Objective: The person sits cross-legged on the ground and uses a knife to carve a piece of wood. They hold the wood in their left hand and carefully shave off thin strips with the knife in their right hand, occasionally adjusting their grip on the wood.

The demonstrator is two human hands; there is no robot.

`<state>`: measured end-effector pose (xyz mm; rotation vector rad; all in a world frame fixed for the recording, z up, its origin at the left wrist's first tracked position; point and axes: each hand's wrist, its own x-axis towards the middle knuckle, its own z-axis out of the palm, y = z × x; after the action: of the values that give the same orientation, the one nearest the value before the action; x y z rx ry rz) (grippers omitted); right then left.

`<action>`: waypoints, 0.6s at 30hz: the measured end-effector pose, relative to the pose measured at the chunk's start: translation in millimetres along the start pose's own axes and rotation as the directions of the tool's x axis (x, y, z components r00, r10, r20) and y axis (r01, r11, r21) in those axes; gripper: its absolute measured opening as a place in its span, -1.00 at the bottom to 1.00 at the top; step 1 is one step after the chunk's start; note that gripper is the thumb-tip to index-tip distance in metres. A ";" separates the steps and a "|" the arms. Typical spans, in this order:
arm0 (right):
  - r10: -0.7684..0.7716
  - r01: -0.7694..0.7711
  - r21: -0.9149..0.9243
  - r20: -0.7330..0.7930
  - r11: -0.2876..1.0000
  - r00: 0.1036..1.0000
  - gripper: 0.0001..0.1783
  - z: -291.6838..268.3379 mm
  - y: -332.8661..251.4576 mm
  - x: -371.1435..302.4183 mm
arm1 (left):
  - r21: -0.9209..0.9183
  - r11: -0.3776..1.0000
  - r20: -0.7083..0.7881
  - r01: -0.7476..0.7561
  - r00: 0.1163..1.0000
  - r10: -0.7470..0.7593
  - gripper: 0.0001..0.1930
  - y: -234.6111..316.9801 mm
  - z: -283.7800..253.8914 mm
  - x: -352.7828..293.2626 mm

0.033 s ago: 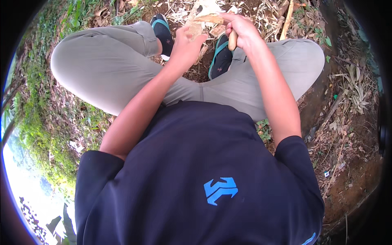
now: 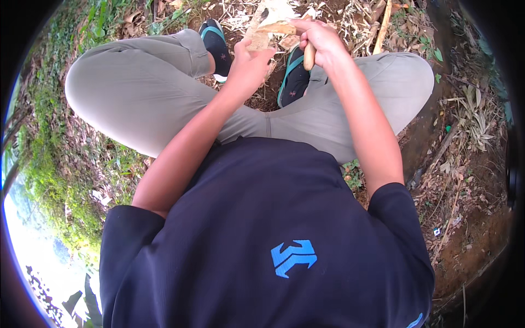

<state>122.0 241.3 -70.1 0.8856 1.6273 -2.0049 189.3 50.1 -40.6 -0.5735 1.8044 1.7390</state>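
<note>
Between my feet, at the top of the view, my left hand (image 2: 250, 66) is closed around the near end of a pale piece of wood (image 2: 258, 40). To its right, my right hand (image 2: 321, 42) grips a wooden handle (image 2: 309, 57), whose rounded butt sticks out below the fingers. The right index finger stretches leftward toward a thin, light brown edge (image 2: 278, 27) lying across the wood. Whether that edge is a blade or wood cannot be made out. The far end of the handled tool is not clearly visible.
Pale wood shavings (image 2: 350, 24) litter the ground around the work. My feet, in dark socks and green-strapped sandals (image 2: 293, 79), flank it, with my bent knees (image 2: 90, 82) out to both sides. A long stick (image 2: 384, 27) lies at the upper right. Green plants (image 2: 46, 158) grow at the left.
Both hands have shifted very slightly, the right one a little to the left and up. Each keeps its hold.
</note>
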 end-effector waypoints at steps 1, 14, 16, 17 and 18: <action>-0.027 0.024 -0.073 -0.041 0.997 0.999 -0.81 13.6 -7.9 -13.3 | -0.029 0.999 -0.013 0.015 1.000 -0.015 -0.26 4.6 1.1 -9.0; -0.014 -0.002 -0.180 -0.087 0.984 0.996 -0.68 28.0 3.2 -52.7 | -0.101 0.920 0.253 0.378 0.904 -0.344 -0.23 5.8 -0.1 2.8; -0.010 -0.002 -0.164 -0.074 0.986 0.997 -0.69 28.2 2.3 -54.0 | -0.025 0.932 0.266 0.360 0.901 -0.341 -0.21 3.1 1.4 1.9; -0.008 -0.002 -0.158 -0.066 0.987 0.998 -0.69 28.3 2.0 -54.3 | -0.036 0.940 0.273 0.340 0.908 -0.318 -0.20 3.4 0.9 1.4; -0.008 -0.001 -0.145 -0.068 0.989 0.998 -0.70 28.3 2.4 -54.5 | -0.051 0.936 0.259 0.348 0.910 -0.325 -0.20 3.7 -0.2 2.7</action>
<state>156.4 209.1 -30.6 0.9070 1.7875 -1.8502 184.9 50.3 -39.6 -0.6346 1.3642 1.5847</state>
